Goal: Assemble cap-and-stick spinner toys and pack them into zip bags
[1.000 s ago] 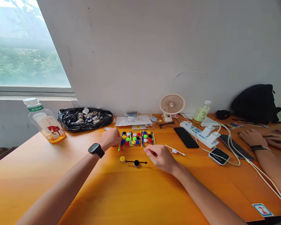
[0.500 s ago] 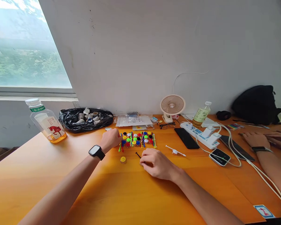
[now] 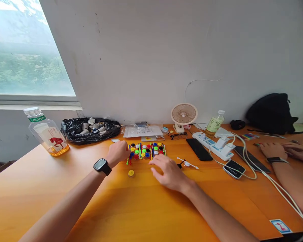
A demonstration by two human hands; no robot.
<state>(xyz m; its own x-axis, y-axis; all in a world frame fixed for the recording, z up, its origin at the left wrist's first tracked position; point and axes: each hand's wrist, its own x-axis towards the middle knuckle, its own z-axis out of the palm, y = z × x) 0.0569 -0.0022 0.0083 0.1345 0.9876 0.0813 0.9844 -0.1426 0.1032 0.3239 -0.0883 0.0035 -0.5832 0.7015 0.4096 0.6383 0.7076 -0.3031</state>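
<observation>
My left hand [image 3: 118, 153] is closed at the left end of a block of small colored round pieces [image 3: 146, 152]. What its fingers hold, if anything, is hidden. Thin colored plastic sticks stand among those pieces, including a green arrow-tipped one [image 3: 127, 160] beside my left fingertips. My right hand [image 3: 168, 171], low over the table in front of the block, has its fingers apart and holds nothing. To its right lie a black piece [image 3: 179, 165] and a white round piece with a white stick [image 3: 187, 164]. A single yellow round piece [image 3: 131, 173] sits between my hands.
Behind are a black plastic bag [image 3: 73, 132], a clear packet [image 3: 142, 131], a fan [image 3: 184, 114] and glasses [image 3: 179, 136]. On the right are a phone [image 3: 199, 149], a power strip [image 3: 209, 144] with cables, and another person's hands [image 3: 274, 150]. A large bottle [image 3: 49, 136] stands left.
My right hand has let go of the black piece, which now lies beside the white one, and its fingers have opened. The left hand stays at the block. The view has shifted slightly.
</observation>
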